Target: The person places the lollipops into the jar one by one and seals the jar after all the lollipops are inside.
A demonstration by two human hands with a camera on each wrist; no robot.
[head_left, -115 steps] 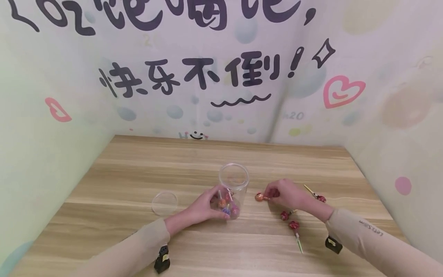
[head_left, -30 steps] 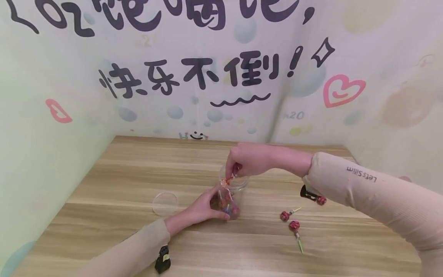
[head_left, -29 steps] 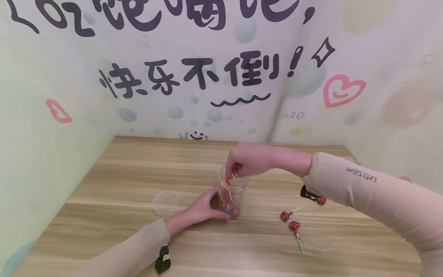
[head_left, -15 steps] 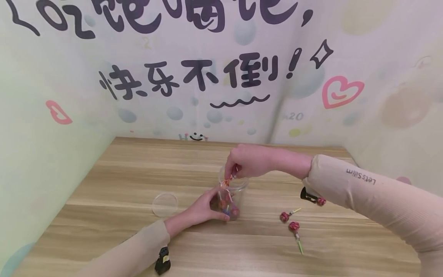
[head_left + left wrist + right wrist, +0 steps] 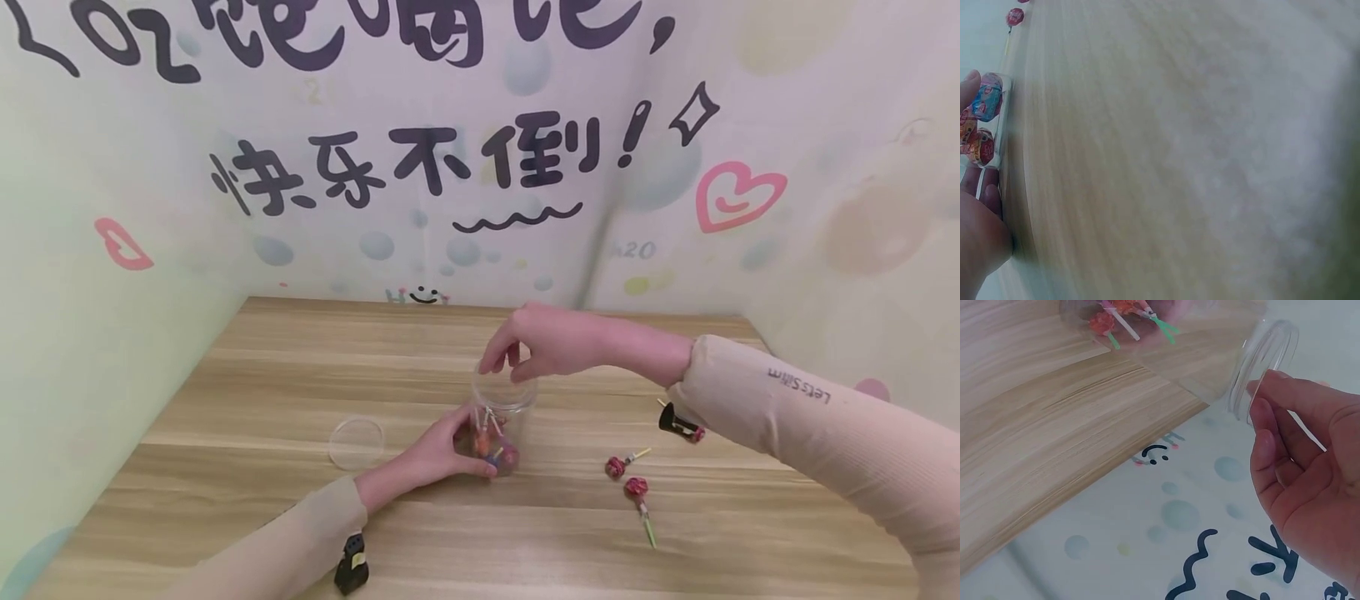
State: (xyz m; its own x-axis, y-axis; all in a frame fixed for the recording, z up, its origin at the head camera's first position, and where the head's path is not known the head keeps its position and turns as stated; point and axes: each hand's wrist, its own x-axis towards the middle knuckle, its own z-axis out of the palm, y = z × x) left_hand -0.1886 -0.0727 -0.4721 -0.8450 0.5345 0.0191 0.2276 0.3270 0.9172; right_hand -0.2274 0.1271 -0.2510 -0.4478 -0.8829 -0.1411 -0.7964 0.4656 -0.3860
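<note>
A clear plastic jar (image 5: 522,421) stands upright and uncovered on the wooden table in the head view. Several wrapped lollipops (image 5: 495,446) lie inside at its bottom. My left hand (image 5: 427,457) grips the jar's lower side, thumb and fingers round it. In the left wrist view, orange and blue wrappers (image 5: 986,102) show beside the thumb. Over the jar's mouth hovers my right hand (image 5: 551,340), its fingers loosely bent and parted. In the right wrist view its fingertips are beside the jar's rim (image 5: 1288,337), and nothing is between them.
A round clear lid (image 5: 357,443) lies left of the jar. To the right lie two red-wrapped lollipops (image 5: 616,467). Another lollipop (image 5: 699,435) is partly hidden behind the black right wrist camera (image 5: 678,423). Printed walls enclose the table (image 5: 315,350).
My right hand carried an orange lollipop from the table to the jar and let it go inside. Its fingers have opened and risen slightly. The left hand keeps its grip.
</note>
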